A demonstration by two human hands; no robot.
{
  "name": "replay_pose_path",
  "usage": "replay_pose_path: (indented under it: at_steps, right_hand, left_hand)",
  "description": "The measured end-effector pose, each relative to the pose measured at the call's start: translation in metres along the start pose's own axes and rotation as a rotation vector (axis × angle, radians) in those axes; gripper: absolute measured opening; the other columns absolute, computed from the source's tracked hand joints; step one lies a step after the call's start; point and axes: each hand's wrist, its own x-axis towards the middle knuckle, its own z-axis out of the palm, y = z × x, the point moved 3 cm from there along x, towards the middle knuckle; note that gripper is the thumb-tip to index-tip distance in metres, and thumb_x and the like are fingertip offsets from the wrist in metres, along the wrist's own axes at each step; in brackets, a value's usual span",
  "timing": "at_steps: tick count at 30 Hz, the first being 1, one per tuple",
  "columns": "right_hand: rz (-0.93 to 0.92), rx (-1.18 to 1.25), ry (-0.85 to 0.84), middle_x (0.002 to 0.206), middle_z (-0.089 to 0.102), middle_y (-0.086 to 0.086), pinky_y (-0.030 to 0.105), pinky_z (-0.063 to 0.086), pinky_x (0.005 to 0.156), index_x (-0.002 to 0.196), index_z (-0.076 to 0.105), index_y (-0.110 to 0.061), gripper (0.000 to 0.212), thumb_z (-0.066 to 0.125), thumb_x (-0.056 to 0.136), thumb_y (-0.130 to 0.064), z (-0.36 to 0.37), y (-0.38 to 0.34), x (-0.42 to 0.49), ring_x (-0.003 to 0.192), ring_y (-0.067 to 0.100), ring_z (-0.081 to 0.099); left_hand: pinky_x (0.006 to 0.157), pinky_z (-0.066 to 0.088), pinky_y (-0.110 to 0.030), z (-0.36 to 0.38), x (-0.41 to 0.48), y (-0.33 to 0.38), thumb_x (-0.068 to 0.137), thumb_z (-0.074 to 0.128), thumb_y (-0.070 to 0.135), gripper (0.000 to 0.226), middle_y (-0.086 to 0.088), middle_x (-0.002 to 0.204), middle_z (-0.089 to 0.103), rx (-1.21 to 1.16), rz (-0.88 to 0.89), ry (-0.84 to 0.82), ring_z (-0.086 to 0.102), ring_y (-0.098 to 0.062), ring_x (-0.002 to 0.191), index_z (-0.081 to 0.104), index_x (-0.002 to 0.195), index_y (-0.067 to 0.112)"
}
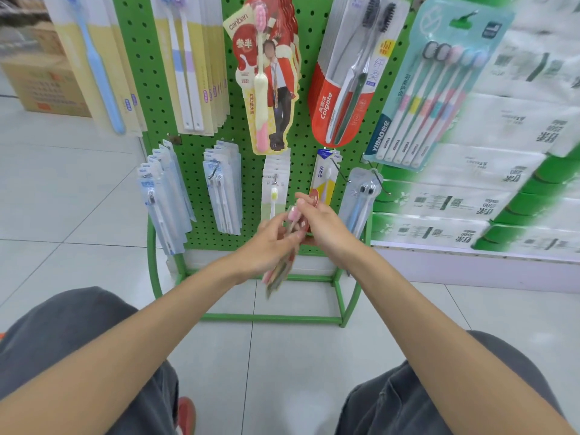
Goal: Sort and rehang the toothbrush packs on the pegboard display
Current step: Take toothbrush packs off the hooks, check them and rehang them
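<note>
Green pegboard (194, 158) crowded with hanging packs (222, 189) backs the left hand (266, 243) and right hand (326, 227), whose curled fingers pinch one blurred red pack (276, 276).

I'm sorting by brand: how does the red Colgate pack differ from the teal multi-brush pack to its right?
The Colgate pack holds two dark-bristled brushes; the teal pack holds five with grey, pink and blue heads. The Colgate pack's card is red at the bottom; the teal pack's is dark blue there. Both hang in the upper row in view.
</note>
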Motion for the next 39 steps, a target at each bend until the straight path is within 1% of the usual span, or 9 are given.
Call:
replay_pose_path:
  at_steps: [4, 9, 11, 17, 20, 24, 29, 36, 39]
  right_hand:
    - [-0.054, -0.038, 0.025, 0.147, 0.048, 0.009, 0.050, 0.037, 0.112, 0.124, 0.060, -0.014, 0.032, 0.043, 0.103, -0.030, -0.007, -0.001, 0.007, 0.136, 0.026, 0.046]
    - [-0.190, -0.104, 0.123, 0.096, 0.072, 0.007, 0.043, 0.053, 0.089, 0.097, 0.067, 0.003, 0.029, 0.052, 0.100, -0.022, -0.011, -0.019, 0.003, 0.092, 0.018, 0.067]
    - [-0.247, -0.224, 0.194, 0.089, 0.071, 0.014, 0.045, 0.054, 0.082, 0.099, 0.067, 0.003, 0.027, 0.051, 0.100, -0.019, -0.015, -0.031, 0.007, 0.083, 0.024, 0.068]
    - [-0.359, -0.490, 0.203, 0.092, 0.072, -0.005, 0.026, 0.057, 0.072, 0.114, 0.072, -0.012, 0.024, 0.056, 0.098, -0.017, -0.025, -0.076, 0.011, 0.082, 0.010, 0.068]
    - [-0.374, -0.590, 0.170, 0.083, 0.075, 0.004, 0.047, 0.059, 0.073, 0.114, 0.072, -0.013, 0.024, 0.057, 0.097, -0.019, -0.030, -0.111, 0.007, 0.078, 0.032, 0.071]
    - [-0.419, -0.743, 0.240, 0.079, 0.074, 0.010, 0.037, 0.059, 0.074, 0.103, 0.076, -0.008, 0.023, 0.056, 0.096, -0.015, -0.043, -0.163, 0.001, 0.073, 0.030, 0.070]
    - [-0.403, -0.833, 0.327, 0.072, 0.073, 0.014, 0.037, 0.057, 0.059, 0.092, 0.078, -0.007, 0.023, 0.055, 0.091, -0.008, -0.058, -0.223, 0.008, 0.055, 0.022, 0.055]
    - [-0.413, -0.856, 0.479, 0.094, 0.069, 0.028, 0.028, 0.041, 0.050, 0.086, 0.068, 0.014, 0.021, 0.051, 0.080, 0.003, -0.074, -0.305, 0.042, 0.056, 0.020, 0.042]
    - [-0.400, -0.861, 0.491, 0.078, 0.069, 0.025, 0.027, 0.035, 0.049, 0.075, 0.064, 0.005, 0.015, 0.051, 0.082, 0.004, -0.082, -0.334, 0.055, 0.059, 0.023, 0.044]
  left_hand:
    - [0.108, 0.036, -0.037, -0.010, 0.010, -0.016, 0.082, 0.073, 0.050, 0.078, 0.004, 0.137, 0.040, 0.081, -0.077, 0.155, 0.043, -0.013, 0.126, 0.033, 0.145, 0.028]
    - [0.081, 0.050, -0.024, -0.014, 0.011, -0.012, 0.081, 0.078, 0.039, 0.050, 0.004, 0.105, 0.064, -0.089, -0.074, 0.209, 0.064, -0.009, 0.095, 0.047, 0.116, 0.020]
    - [0.081, 0.051, -0.029, -0.016, 0.012, -0.010, 0.082, 0.076, 0.043, 0.053, 0.005, 0.104, 0.064, -0.034, -0.087, 0.260, 0.064, -0.009, 0.094, 0.044, 0.116, 0.020]
    - [0.085, 0.052, -0.036, -0.033, 0.016, 0.010, 0.084, 0.073, 0.046, 0.048, 0.002, 0.104, 0.062, 0.041, -0.083, 0.319, 0.062, -0.016, 0.096, 0.045, 0.114, 0.020]
    - [0.080, 0.050, -0.028, -0.049, 0.014, 0.031, 0.088, 0.072, 0.035, 0.037, 0.005, 0.105, 0.061, 0.021, -0.033, 0.255, 0.061, -0.014, 0.099, 0.050, 0.114, 0.022]
    - [0.084, 0.041, -0.022, -0.084, 0.011, 0.069, 0.088, 0.070, 0.018, 0.053, 0.001, 0.123, 0.051, 0.088, 0.001, 0.278, 0.051, -0.012, 0.109, 0.045, 0.135, 0.018]
    - [0.068, 0.041, -0.017, -0.135, 0.008, 0.133, 0.089, 0.056, 0.004, 0.034, 0.002, 0.108, 0.055, 0.079, 0.151, 0.585, 0.054, -0.007, 0.092, 0.052, 0.120, 0.018]
    - [0.090, 0.041, -0.020, -0.190, 0.031, 0.214, 0.093, 0.056, 0.011, 0.038, 0.000, 0.130, 0.049, 0.181, 0.294, 0.688, 0.049, -0.011, 0.115, 0.048, 0.130, 0.018]
    - [0.065, 0.041, 0.000, -0.203, 0.049, 0.230, 0.097, 0.052, 0.012, 0.048, -0.004, 0.146, 0.042, 0.220, 0.280, 0.648, 0.052, 0.001, 0.091, 0.041, 0.143, 0.014]
